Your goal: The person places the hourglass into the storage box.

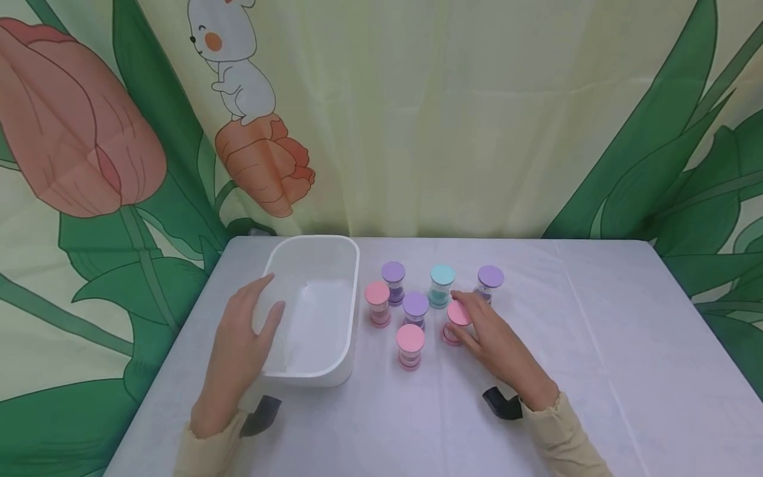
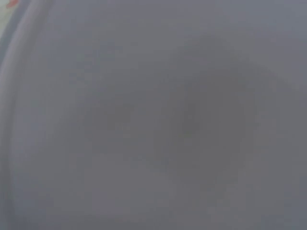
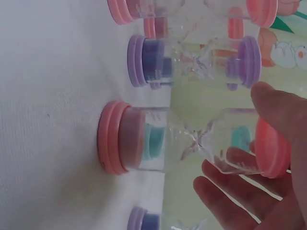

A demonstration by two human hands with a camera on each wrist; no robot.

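Observation:
Several small hourglasses with coloured caps stand upright on the table. My right hand (image 1: pixel 491 338) is at a pink hourglass (image 3: pixel 189 139), its thumb and fingers spread on either side of the top cap; firm contact is not plain. Around it stand a teal hourglass (image 1: pixel 442 285), a purple hourglass (image 1: pixel 490 277) and another pink hourglass (image 1: pixel 410 344). My left hand (image 1: pixel 238 338) is at the left side of a white plastic bin (image 1: pixel 350 331), fingers extended by the rim and thumb over the inside. A blurred pale surface fills the left wrist view, hiding that hand.
Further left in the group are two purple hourglasses (image 1: pixel 393 273) and a pink hourglass (image 1: pixel 377 295), close beside the bin. A white cloth covers the table (image 1: pixel 596 344). Behind its far edge hangs a printed curtain (image 1: pixel 453 132).

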